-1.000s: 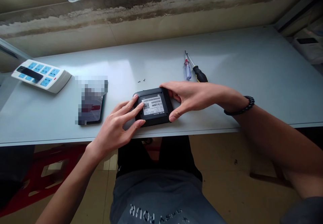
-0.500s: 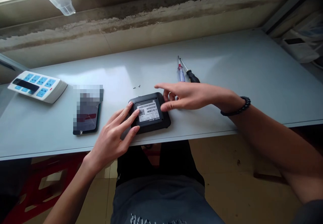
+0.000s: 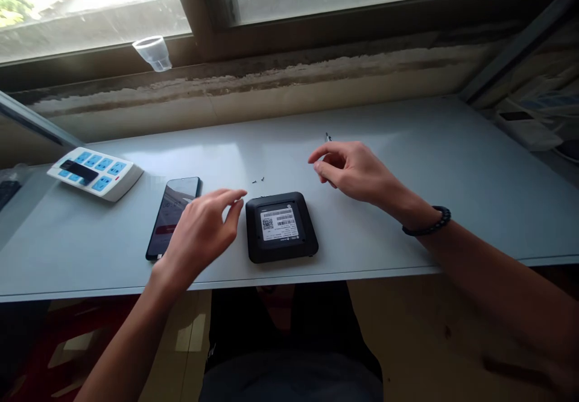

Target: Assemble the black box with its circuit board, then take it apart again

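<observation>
A flat black square electronic box (image 3: 283, 251) lies on the table with its white label and QR code facing up. My left hand (image 3: 205, 224) hovers just left of the box, partly over the phone (image 3: 174, 212); its thumb and forefinger are bent with a gap between them, and nothing is in it. Beyond the box to the right, my right hand (image 3: 355, 169) is raised, its fingers loosely curled and no held thing visible. It covers most of the screwdrivers; only a metal screwdriver tip (image 3: 328, 137) shows past it. Two small screws (image 3: 258, 180) rest behind the box.
A white power strip (image 3: 122, 185) with blue sockets stands at the left, a dark bar-shaped object (image 3: 79, 171) on top. A clear plastic cup-like piece (image 3: 154, 53) is at the window ledge. The table's front edge (image 3: 384, 273) runs close to the box.
Both hands have come off the black box. My left hand has drawn back leftward, and my right hand has moved away toward the screwdrivers, hiding them. The camera has tilted up.
</observation>
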A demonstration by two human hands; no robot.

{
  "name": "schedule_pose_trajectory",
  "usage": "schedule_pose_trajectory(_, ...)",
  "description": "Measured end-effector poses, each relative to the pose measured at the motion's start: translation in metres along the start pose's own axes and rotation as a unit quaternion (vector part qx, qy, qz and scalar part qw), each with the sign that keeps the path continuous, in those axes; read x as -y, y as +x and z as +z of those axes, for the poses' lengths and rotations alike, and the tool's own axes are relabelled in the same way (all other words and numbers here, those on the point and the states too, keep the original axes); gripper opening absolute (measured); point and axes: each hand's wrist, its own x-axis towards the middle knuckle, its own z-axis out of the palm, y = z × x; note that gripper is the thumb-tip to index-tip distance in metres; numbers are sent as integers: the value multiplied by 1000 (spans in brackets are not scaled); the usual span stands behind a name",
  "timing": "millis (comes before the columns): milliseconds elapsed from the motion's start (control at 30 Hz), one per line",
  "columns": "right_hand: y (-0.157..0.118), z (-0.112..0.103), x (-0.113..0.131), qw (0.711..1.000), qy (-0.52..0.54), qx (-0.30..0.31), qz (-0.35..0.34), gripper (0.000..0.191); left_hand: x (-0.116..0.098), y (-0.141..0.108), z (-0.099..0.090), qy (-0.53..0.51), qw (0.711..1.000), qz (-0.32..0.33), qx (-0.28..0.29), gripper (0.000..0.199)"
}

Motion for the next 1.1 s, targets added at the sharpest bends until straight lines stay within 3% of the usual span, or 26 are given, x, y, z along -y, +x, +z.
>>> schedule_pose_trajectory(133,1,-4,1,997,-56,-55,10,19,8,47,4,27,998,-31,50,33)
schedule_pose_trajectory(233,4,-10,1,988,-112,-103,23,19,14,67,16,29,997,-25,60,29)
schedule_pose_trajectory(433,9,-21,-2,978,-169,-113,39,22,19,69,31,34,998,-12,54,29)
schedule_pose_trajectory(667,10,-48,-8,956,-237,-149,93,23,23,66,36,19,999,-25,32,27)
schedule_pose_trajectory(900,16,-35,-14,944,-304,-58,118,36,19,67,29,-56,997,-43,6,15)
schedule_pose_trajectory(1033,16,-46,-19,935,-312,-22,166,49,17,67,29,-96,994,-52,-4,11)
schedule_pose_trajectory(1100,15,-52,-21,931,-316,32,181,54,17,67,30,-119,991,-56,-13,22)
